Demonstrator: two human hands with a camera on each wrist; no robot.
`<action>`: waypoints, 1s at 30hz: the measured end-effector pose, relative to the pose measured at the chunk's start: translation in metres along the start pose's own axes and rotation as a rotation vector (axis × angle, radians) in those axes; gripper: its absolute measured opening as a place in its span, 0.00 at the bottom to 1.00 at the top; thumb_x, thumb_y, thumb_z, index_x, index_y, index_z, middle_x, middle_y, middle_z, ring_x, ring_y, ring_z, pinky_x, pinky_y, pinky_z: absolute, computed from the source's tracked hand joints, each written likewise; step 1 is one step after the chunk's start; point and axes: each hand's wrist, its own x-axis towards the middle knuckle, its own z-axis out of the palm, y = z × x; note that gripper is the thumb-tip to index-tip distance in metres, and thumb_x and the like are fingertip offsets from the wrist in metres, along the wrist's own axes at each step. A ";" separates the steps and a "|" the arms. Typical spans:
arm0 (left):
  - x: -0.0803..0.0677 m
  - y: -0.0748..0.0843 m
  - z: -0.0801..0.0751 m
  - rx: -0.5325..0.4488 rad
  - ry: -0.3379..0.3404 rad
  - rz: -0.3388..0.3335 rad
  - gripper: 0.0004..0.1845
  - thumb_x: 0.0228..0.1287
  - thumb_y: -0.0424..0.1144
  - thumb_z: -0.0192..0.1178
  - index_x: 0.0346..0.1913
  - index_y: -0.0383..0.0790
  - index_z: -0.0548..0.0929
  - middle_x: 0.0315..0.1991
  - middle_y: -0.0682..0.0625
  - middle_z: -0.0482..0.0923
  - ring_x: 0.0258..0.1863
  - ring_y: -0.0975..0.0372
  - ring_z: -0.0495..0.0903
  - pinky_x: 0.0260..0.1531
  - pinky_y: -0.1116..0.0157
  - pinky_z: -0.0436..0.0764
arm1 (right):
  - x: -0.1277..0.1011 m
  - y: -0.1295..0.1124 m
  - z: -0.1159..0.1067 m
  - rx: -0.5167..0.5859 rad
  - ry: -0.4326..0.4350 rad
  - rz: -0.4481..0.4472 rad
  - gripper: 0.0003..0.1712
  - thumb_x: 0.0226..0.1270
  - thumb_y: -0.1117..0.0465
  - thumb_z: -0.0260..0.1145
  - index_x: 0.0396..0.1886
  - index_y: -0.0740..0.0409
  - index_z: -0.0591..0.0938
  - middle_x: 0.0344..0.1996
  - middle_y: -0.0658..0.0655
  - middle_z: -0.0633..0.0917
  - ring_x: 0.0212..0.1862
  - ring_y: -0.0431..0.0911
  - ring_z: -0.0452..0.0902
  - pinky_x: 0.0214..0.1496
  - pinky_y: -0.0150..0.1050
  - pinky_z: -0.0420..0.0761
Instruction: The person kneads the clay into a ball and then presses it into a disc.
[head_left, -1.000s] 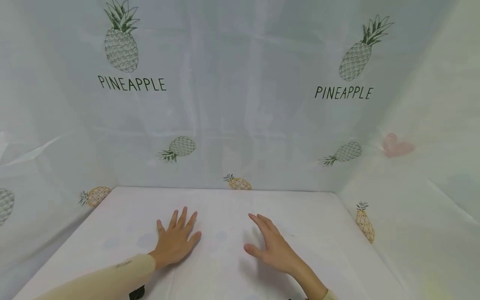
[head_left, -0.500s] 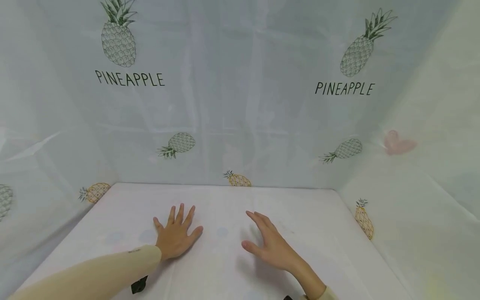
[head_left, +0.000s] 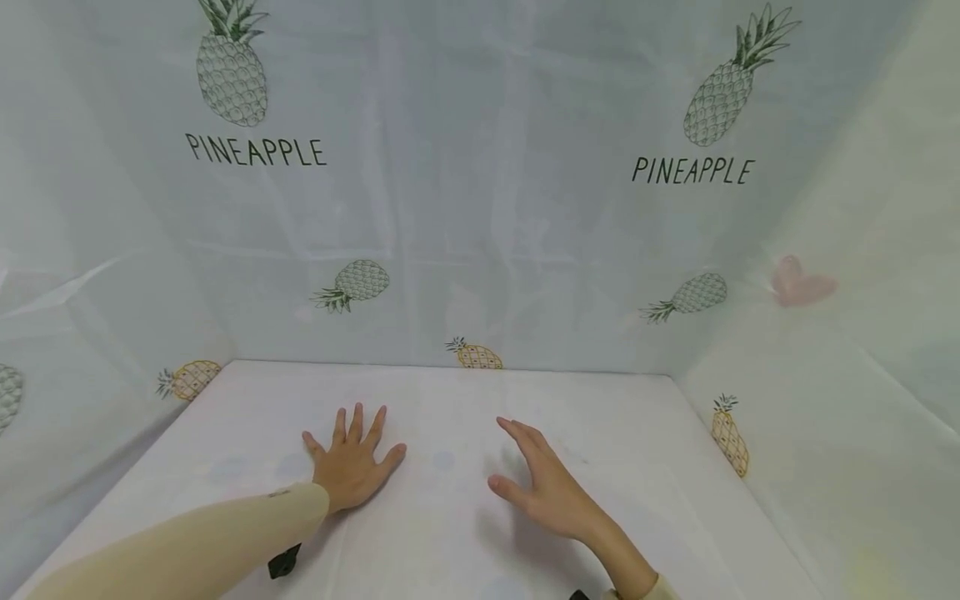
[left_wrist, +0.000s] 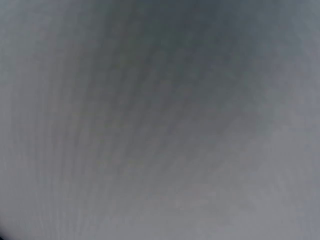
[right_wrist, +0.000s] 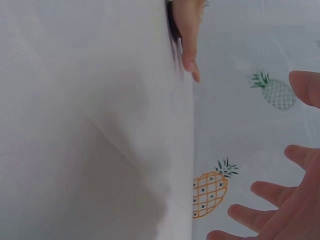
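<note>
My left hand [head_left: 351, 462] lies flat, palm down, fingers spread and straight, on the white cloth-covered table [head_left: 465, 533], lower centre-left of the head frame. My right hand [head_left: 551, 492] is lower centre-right, fingers straight and relaxed, thumb out, tilted on its edge just over or lightly on the same cloth; contact I cannot tell. Neither hand holds anything. My cream long sleeve [head_left: 187, 550] runs in from the bottom left. A small black object [head_left: 283, 562] sits under that forearm; too small to identify.

The right wrist view shows my right fingers [right_wrist: 280, 210] open at lower right and the left hand's fingertip [right_wrist: 191, 65] at top centre, on the cloth. The left wrist view is only grey blur, nothing readable.

The pale translucent sheet printed with pineapples and the word PINEAPPLE [head_left: 480, 208] walls the back and both sides, upper half of the frame.

Judgement on the cloth: thin, soft, light, faint creases, probably slides and bunches under a palm. Flat pressing holds it; to lift it, pinch a fold or an edge rather than the middle.
</note>
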 end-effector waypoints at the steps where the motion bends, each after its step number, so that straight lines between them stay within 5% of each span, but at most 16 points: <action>1: 0.000 -0.001 0.000 0.003 -0.003 -0.002 0.52 0.73 0.80 0.36 0.87 0.50 0.52 0.86 0.34 0.43 0.84 0.32 0.38 0.62 0.18 0.20 | 0.000 0.000 -0.001 0.000 0.002 -0.001 0.47 0.75 0.40 0.69 0.86 0.40 0.60 0.82 0.50 0.61 0.82 0.54 0.60 0.78 0.65 0.64; 13: 0.005 -0.001 0.000 0.002 0.030 0.004 0.52 0.72 0.82 0.34 0.87 0.52 0.51 0.87 0.35 0.39 0.84 0.33 0.38 0.61 0.19 0.17 | 0.000 0.001 -0.007 0.017 0.006 -0.001 0.46 0.77 0.42 0.68 0.86 0.38 0.58 0.83 0.50 0.61 0.83 0.55 0.57 0.78 0.67 0.62; 30: 0.009 0.003 -0.002 0.002 -0.038 -0.035 0.54 0.70 0.84 0.31 0.88 0.53 0.50 0.86 0.33 0.38 0.83 0.32 0.36 0.55 0.15 0.18 | 0.000 0.003 -0.009 0.023 0.020 -0.018 0.45 0.78 0.43 0.68 0.86 0.45 0.59 0.83 0.50 0.62 0.83 0.55 0.57 0.77 0.68 0.63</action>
